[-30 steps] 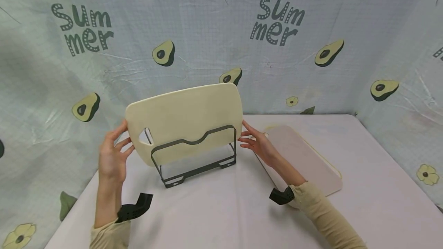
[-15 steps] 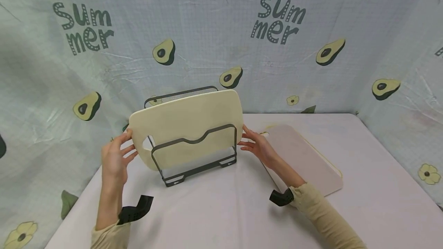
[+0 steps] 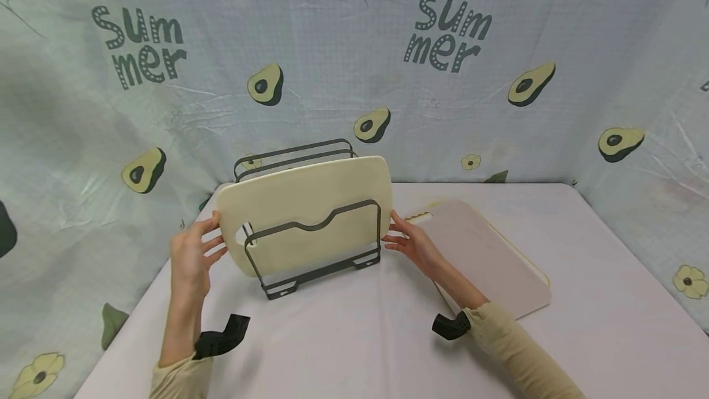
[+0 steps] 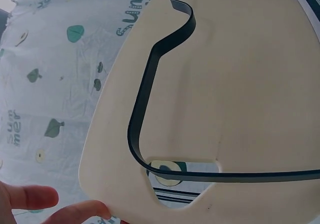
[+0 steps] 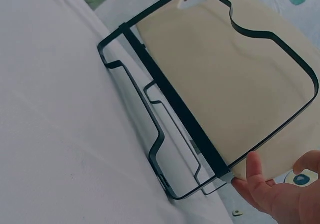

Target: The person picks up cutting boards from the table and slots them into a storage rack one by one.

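Note:
A cream cutting board (image 3: 310,193) with a handle hole stands on its long edge, slightly tilted, within a black wire rack (image 3: 332,271). My left hand (image 3: 191,257) holds the board's left end at the handle-hole side; fingertips (image 4: 92,209) sit at its corner in the left wrist view. At the opposite end my right hand (image 3: 418,245) holds the right edge, its fingers (image 5: 254,166) close by the rack's wire in the right wrist view. The rack's front wire crosses before the board, and more wires rise behind it.
A flat pinkish cutting board (image 3: 487,251) with a yellowish edge lies on the white table (image 3: 332,350) at right, partly behind the right forearm. A patterned cloth (image 3: 321,29) hangs behind the table and along its sides. Black mounts (image 3: 221,337) sit on the wrists.
Both hands have lowered the cream cutting board deeper into the rack and slightly to the right. The rack's rear wires now show above its top edge.

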A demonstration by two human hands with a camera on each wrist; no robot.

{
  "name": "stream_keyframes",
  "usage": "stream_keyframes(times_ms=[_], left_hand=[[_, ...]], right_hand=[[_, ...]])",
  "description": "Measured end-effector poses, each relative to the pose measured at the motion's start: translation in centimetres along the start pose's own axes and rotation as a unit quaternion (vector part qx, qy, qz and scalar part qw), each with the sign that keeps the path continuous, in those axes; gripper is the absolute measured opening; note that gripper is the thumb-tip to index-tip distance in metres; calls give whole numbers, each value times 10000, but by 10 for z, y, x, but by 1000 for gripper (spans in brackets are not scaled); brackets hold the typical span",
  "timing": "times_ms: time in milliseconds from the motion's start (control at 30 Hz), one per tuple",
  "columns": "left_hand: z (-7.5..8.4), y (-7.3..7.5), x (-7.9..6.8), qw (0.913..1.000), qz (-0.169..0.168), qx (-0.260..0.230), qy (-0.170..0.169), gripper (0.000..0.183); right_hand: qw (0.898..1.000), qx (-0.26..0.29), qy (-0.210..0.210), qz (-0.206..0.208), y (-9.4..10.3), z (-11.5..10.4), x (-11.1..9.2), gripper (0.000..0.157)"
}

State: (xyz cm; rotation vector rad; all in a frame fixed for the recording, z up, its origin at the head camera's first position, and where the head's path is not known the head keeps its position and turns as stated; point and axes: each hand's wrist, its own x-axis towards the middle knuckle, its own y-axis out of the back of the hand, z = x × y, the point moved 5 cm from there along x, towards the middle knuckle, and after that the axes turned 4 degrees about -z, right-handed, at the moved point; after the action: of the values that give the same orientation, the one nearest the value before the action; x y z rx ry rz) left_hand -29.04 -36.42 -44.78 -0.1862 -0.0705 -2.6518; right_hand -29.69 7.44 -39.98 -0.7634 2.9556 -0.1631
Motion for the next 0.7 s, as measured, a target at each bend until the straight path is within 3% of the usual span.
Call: stream_keyframes(times_ms=[700], left_hand=[[-3, -1, 0, 9999, 36, -68, 81, 55]], right_hand=[[9992, -127, 186, -320, -3, 1, -2, 54]])
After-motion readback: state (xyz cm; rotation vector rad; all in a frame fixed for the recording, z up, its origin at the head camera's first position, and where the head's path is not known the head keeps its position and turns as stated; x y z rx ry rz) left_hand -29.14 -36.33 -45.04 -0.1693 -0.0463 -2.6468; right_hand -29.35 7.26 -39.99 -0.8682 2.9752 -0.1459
